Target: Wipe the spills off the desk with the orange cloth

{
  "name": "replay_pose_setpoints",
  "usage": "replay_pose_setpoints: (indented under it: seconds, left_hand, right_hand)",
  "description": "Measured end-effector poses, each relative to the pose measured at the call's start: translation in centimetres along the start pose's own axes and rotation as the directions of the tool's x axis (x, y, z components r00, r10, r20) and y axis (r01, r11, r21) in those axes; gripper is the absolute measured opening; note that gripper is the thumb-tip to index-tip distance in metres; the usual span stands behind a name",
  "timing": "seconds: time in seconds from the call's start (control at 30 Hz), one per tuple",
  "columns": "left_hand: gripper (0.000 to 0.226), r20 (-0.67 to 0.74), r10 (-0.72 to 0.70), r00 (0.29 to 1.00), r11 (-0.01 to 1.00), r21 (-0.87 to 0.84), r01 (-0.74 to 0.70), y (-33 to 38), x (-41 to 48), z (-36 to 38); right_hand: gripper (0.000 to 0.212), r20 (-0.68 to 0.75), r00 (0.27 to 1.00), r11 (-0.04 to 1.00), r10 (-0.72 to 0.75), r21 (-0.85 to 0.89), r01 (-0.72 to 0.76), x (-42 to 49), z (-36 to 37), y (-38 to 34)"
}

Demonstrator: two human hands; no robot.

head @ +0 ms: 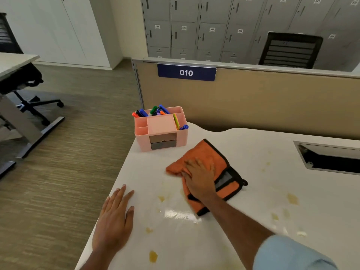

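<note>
Several yellowish spills [153, 256] are lying on the white glossy desk [253, 191]. My right hand [199, 179] is pressing flat, fingers spread, on the crumpled orange cloth with black edging [206, 152], gripping nothing. The cloth is lying near the middle of the desk, just beside the pink plastic organiser with coloured markers [161, 129]. My left hand [115, 221] is resting open and flat at the desk's left edge, holding nothing.

Office, numbered lockers [212, 34], desk partition [253, 102], swivel chair [29, 88]
</note>
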State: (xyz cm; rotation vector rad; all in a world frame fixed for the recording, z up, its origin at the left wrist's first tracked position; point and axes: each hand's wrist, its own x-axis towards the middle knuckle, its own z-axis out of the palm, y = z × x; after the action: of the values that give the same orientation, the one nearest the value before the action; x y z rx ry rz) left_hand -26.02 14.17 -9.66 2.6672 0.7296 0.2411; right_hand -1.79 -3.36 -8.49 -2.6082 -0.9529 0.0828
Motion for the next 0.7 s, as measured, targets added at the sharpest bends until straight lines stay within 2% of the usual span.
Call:
replay_pose_setpoints:
  seconds: [0.07,0.13,0.2,0.3,0.37,0.47,0.57,0.63,0.7]
  left_hand:
    - [0.058,-0.003,0.000,1.000,1.000,-0.010,0.000,0.0,0.1,-0.1]
    - [0.058,-0.007,-0.005,1.000,1.000,-0.017,0.004,0.1,0.0,-0.1]
    - [0.058,-0.017,-0.010,1.000,1.000,-0.025,0.010,0.1,0.0,-0.1]
    - [0.059,-0.029,-0.016,0.999,0.999,-0.032,0.015,0.1,0.0,-0.1]
    - [0.060,-0.031,-0.021,0.999,0.999,-0.038,0.020,0.2,0.0,-0.1]
    - [0.061,-0.033,-0.016,0.999,0.999,-0.049,0.015,0.2,0.1,-0.2]
    - [0.062,-0.030,-0.013,0.999,0.999,-0.046,0.012,0.4,0.1,-0.3]
    - [0.063,-0.023,-0.008,1.000,0.999,-0.038,0.007,0.5,0.2,-0.3]
    - [0.064,-0.019,-0.010,1.000,0.999,-0.034,0.010,0.3,0.3,-0.3]
  right_hand:
    - [0.036,-0.076,0.997,1.000,0.020,-0.022,-0.022,-1.5,-0.5,2.6]
    - [0.034,-0.134,0.978,0.984,0.160,-0.057,-0.169,-1.4,-1.7,5.6]
    - [0.040,-0.135,0.939,0.939,0.315,-0.102,-0.329,0.2,-2.8,7.5]
    - [0.050,-0.094,0.910,0.888,0.403,-0.202,-0.414,3.0,-2.9,7.2]
    - [0.051,-0.065,0.922,0.896,0.381,-0.217,-0.386,4.4,-2.3,5.2]
    - [0.049,-0.002,0.976,0.943,0.216,-0.260,-0.209,4.7,-0.3,0.4]
    - [0.052,0.081,0.992,0.962,0.092,-0.266,-0.067,4.4,1.4,-3.2]
    - [0.051,0.115,0.992,0.963,0.054,-0.270,-0.021,4.6,1.0,-3.1]
    - [0.048,0.101,0.992,0.962,0.074,-0.268,-0.045,4.8,-0.1,-1.0]
